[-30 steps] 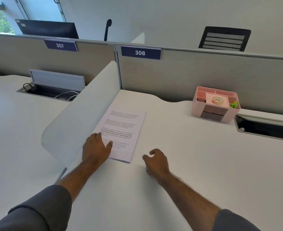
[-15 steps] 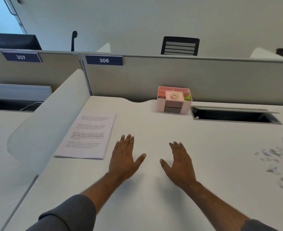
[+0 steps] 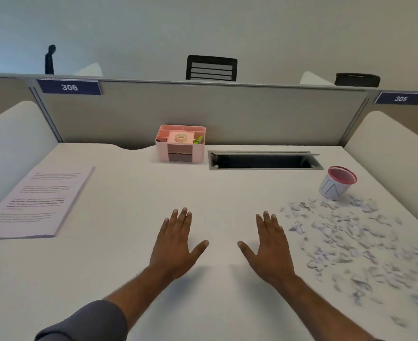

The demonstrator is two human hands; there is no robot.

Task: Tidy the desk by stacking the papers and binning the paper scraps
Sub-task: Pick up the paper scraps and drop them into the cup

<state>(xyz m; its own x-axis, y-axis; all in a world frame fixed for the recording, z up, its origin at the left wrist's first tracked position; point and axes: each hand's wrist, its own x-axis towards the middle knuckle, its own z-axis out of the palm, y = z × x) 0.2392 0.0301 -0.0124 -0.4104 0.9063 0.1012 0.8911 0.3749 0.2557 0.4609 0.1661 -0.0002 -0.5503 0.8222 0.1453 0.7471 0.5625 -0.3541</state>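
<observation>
Fingers straight and lightly spread, thumbs angled inward toward each other, the person's left hand [image 3: 176,244] and right hand [image 3: 270,247] lie palm-down over the bare middle of the white laminate desk [image 3: 134,286], holding nothing; whether the palms press the surface or hover just above it cannot be told. Both forearms reach forward from grey sleeves at the bottom of the frame.

To the left, a squared-up stack of white printed paper sheets [image 3: 34,200] lies against the curved white side divider, its edges aligned, so the stacking half of the job looks done. The other half appears untouched: a wide scatter of small torn white paper scraps [image 3: 345,244] covers the right side of the desk, the nearest pieces just beside the right hand's little finger. Beyond them, near the far right corner, stands a small white cup-shaped bin with a red rim [image 3: 337,183], upright or slightly tilted, its contents hidden from this angle.

A pink plastic desk organiser [image 3: 180,147] sits against the grey partition, beside an open cable slot [image 3: 264,160].
</observation>
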